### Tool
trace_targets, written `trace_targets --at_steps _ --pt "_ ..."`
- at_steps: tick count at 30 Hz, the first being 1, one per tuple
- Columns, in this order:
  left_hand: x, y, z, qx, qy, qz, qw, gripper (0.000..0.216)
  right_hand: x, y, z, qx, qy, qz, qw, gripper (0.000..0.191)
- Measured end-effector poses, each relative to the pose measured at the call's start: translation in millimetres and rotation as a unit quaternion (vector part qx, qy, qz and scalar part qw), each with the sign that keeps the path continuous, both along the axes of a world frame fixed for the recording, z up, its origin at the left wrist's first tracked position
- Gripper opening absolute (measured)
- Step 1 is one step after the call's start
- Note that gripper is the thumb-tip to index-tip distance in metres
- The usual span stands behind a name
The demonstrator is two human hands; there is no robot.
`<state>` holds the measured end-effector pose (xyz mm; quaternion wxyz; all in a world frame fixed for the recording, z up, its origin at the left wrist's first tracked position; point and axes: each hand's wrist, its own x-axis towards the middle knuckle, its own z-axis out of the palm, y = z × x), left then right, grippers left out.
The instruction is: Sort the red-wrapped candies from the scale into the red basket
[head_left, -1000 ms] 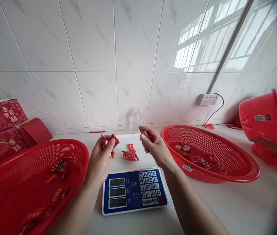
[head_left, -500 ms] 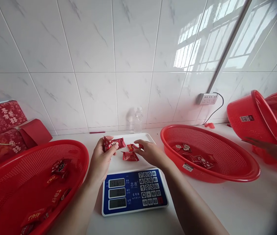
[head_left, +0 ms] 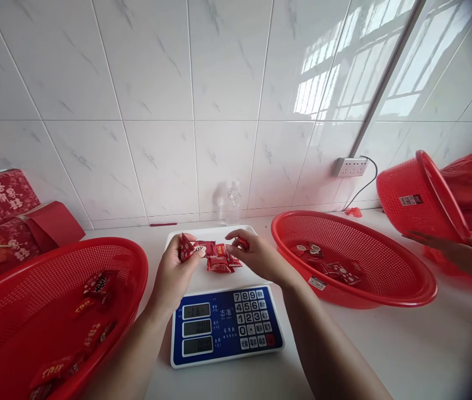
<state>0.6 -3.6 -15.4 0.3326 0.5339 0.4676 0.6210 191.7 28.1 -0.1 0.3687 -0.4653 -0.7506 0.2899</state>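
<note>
My left hand (head_left: 176, 276) is closed around red wrapped candies (head_left: 187, 248) and holds them over the left part of the scale's white pan (head_left: 208, 286). Close by on the right, my right hand (head_left: 256, 254) has its fingers curled, with a small red wrapped candy (head_left: 243, 243) showing between them. Several red candy packets (head_left: 219, 263) lie on the pan between the hands. The blue front panel of the scale (head_left: 227, 325), with its keys and three displays, sits below both wrists.
Large red plastic baskets with wrapped candies stand left (head_left: 133, 261) and right (head_left: 406, 294). A clear bottle (head_left: 233, 203) is against the tiled wall. Red gift boxes (head_left: 4, 197) are at far left. Another person's hand (head_left: 448, 250) is by a tilted red basket (head_left: 411, 191).
More red packets now show on the pan beneath my right hand, whose fingers have lifted slightly. My left hand has moved slightly right, nearer the packets. At the right, the tilted basket has shifted slightly left.
</note>
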Motion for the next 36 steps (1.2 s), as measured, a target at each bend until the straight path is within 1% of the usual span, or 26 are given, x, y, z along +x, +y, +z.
trace_targets --at_steps 2,4,5,8,10,11,13,15,17,20,23,25,27,29,32,34,36 --pt "0.8 -1.1 -0.4 0.001 0.022 -0.015 1.0 0.023 -4.1 -2.7 0.1 -0.012 0.045 0.054 0.997 0.025" --pt "1.2 -2.3 0.1 0.005 0.047 -0.03 0.998 0.019 -8.1 -4.2 -0.8 -0.006 0.06 0.079 0.995 0.019" --pt "1.3 -2.8 0.7 0.009 0.06 -0.033 0.998 0.017 -9.8 -4.6 -1.3 0.002 0.061 0.075 0.995 0.017" --pt "0.5 -3.5 2.8 0.021 0.086 -0.021 0.996 0.014 -13.2 -4.2 -2.8 0.024 0.057 0.034 0.998 0.013" --pt "-0.6 -2.9 3.1 0.026 0.109 -0.003 0.994 0.013 -14.1 -3.5 -3.0 0.035 0.041 0.007 0.999 0.012" --pt "-1.4 -2.2 2.5 0.033 0.13 0.015 0.991 0.013 -14.3 -3.2 -2.8 0.043 0.03 -0.005 0.999 0.012" --pt "-3.2 0.2 -0.2 0.068 0.193 0.07 0.976 0.016 -14.0 -2.5 -2.4 0.061 0.008 -0.033 0.998 0.011" --pt "-5.2 3.6 -4.8 0.116 0.264 0.116 0.951 0.02 -13.2 -1.6 -2.1 0.075 -0.008 -0.06 0.995 0.01" --pt "-7.0 7.1 -10.2 0.139 0.328 0.127 0.926 0.024 -12.2 -0.7 -2.2 0.079 -0.019 -0.075 0.994 0.011" --pt "-7.9 9.6 -15.8 0.11 0.406 0.123 0.899 0.028 -11.1 0.2 -2.5 0.087 -0.029 -0.081 0.992 0.012" --pt "-6.4 8.0 -14.9 0.049 0.458 0.117 0.88 0.026 -11.0 -0.4 -2.4 0.091 -0.038 -0.081 0.992 0.013" --pt "-4.9 6.1 -11.3 0.0 0.474 0.094 0.875 0.023 -11.3 -1.3 -2.2 0.092 -0.042 -0.076 0.992 0.013" --pt "-4.2 4.7 -7.3 -0.042 0.47 0.061 0.88 0.024 -11.5 -2.2 -1.8 0.091 -0.043 -0.071 0.992 0.013" --pt "-4.6 3.8 -4.1 -0.053 0.45 0.045 0.89 0.028 -11.3 -3.0 -1.0 0.091 -0.043 -0.069 0.993 0.013" --pt "-5.6 1.7 -2.0 -0.014 0.413 0.086 0.907 0.036 -11.2 -5.7 2.0 0.077 -0.024 -0.054 0.995 0.014" --pt "-4.7 -0.9 -2.1 0.022 0.404 0.107 0.908 0.04 -12.9 -9.3 4.3 0.051 0.015 -0.01 0.999 0.019" --pt "-1.5 -3.6 -3.1 0.051 0.413 0.097 0.904 0.04 -17.0 -13.7 4.9 0.019 0.07 0.055 0.996 0.023"
